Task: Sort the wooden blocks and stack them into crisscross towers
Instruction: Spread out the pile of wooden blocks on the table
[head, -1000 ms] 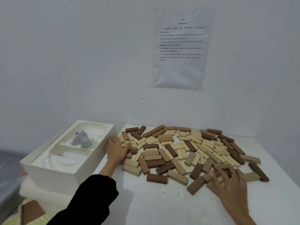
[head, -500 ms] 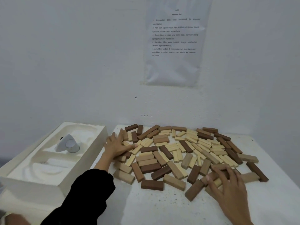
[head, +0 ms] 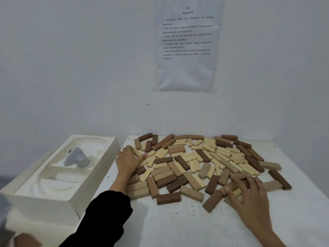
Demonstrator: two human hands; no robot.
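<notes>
A loose pile of wooden blocks (head: 195,163) in pale, tan and dark brown lies flat across the white table (head: 178,225). My left hand (head: 129,160) rests on the pile's left edge, fingers spread over pale blocks. My right hand (head: 249,198) lies on the pile's front right part, its fingers curved over tan blocks; whether it grips one cannot be told. A dark brown block (head: 168,198) and a tan block (head: 191,193) lie at the front edge of the pile.
A white foam box (head: 74,196) stands left of the table, with a small grey-white device (head: 76,157) in its moulded tray. A printed sheet (head: 187,43) hangs on the wall behind. Bare tabletop lies in front of the pile.
My left hand has slid a little further along the pile's left edge and spread its fingers. My right hand stays on the front right blocks. The view has shifted slightly.
</notes>
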